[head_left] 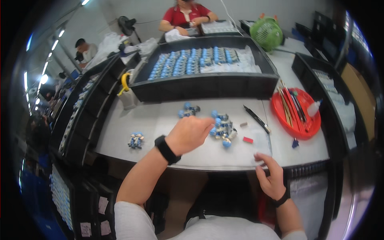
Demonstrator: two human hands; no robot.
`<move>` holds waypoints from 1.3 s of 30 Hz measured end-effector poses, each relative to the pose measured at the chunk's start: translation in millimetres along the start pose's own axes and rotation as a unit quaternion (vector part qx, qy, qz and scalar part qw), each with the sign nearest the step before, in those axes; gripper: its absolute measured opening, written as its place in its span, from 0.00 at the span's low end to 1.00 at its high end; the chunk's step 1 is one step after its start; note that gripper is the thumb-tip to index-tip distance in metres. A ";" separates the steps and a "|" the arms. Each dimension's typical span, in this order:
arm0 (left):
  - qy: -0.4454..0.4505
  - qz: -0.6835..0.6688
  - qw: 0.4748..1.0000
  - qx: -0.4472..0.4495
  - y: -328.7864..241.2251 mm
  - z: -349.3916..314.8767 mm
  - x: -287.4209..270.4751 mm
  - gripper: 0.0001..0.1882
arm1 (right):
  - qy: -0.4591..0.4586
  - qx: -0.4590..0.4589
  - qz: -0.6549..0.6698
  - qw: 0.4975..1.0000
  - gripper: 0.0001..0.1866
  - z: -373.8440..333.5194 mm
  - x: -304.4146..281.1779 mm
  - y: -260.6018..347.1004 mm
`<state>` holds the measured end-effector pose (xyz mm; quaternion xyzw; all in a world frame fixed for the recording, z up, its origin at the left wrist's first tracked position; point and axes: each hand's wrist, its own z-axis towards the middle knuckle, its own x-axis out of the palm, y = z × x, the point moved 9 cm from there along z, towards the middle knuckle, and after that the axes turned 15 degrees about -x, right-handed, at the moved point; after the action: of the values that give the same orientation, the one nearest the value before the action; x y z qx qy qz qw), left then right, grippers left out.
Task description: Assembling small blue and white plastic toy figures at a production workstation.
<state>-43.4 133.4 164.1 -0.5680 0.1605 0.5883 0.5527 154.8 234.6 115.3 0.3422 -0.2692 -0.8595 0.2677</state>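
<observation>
My left hand (190, 135) is closed, its fingertips pinched beside a cluster of small blue-haired figurines (223, 128) in the middle of the table. What the pinch holds, if anything, is hidden by the hand. Just beyond the knuckles lie more small blue figurines (187, 110). Near the table's front edge, my right hand (274, 178) hovers with thumb and forefinger apart; a faint pale patch shows between their tips. To the left, another little pair of figurines (136, 140) stands on the white tabletop (168, 160).
A black tray (204, 86) with rows of blue figurines stands at the back. A red dish (296, 132) of brushes and tools sits right, near a black pen-like tool (257, 119) and a red block (248, 140). A green fan (266, 34) and a person in red (185, 16) are beyond.
</observation>
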 end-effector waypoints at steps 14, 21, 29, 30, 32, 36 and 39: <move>0.019 -0.212 0.977 -0.003 -45.6 -26.4 11.3 0.23 | -0.028 -0.158 0.011 0.987 0.30 40.1 43.0 65.8; 0.300 -0.861 0.373 -0.173 -72.4 -62.6 94.0 0.38 | 0.094 -0.114 -0.238 0.960 0.20 67.5 62.8 23.4; 0.044 -0.023 0.999 0.006 -84.0 -66.4 4.9 0.25 | -0.073 -0.067 -0.290 0.952 0.29 42.7 1.5 -14.8; 0.002 0.001 0.998 0.056 -95.5 -65.9 -16.0 0.22 | -0.077 -0.086 -0.286 0.951 0.29 43.0 8.4 -9.8; -0.083 0.021 0.987 0.137 -122.2 -76.2 -51.8 0.19 | -0.080 -0.109 -0.281 0.950 0.30 42.8 19.3 2.1; -0.044 -0.010 0.995 0.094 -154.7 -81.8 -103.1 0.14 | 0.081 -0.030 -0.328 0.941 0.32 39.7 26.3 -7.3; 0.027 0.114 0.982 -0.148 -110.5 -100.7 -100.5 0.11 | 0.104 -0.074 -0.261 0.957 0.32 25.5 55.5 -15.6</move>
<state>72.2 41.5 267.0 -0.6377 0.1500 0.6488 0.3873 97.3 217.1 96.4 0.4672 -0.0771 -0.8767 0.0845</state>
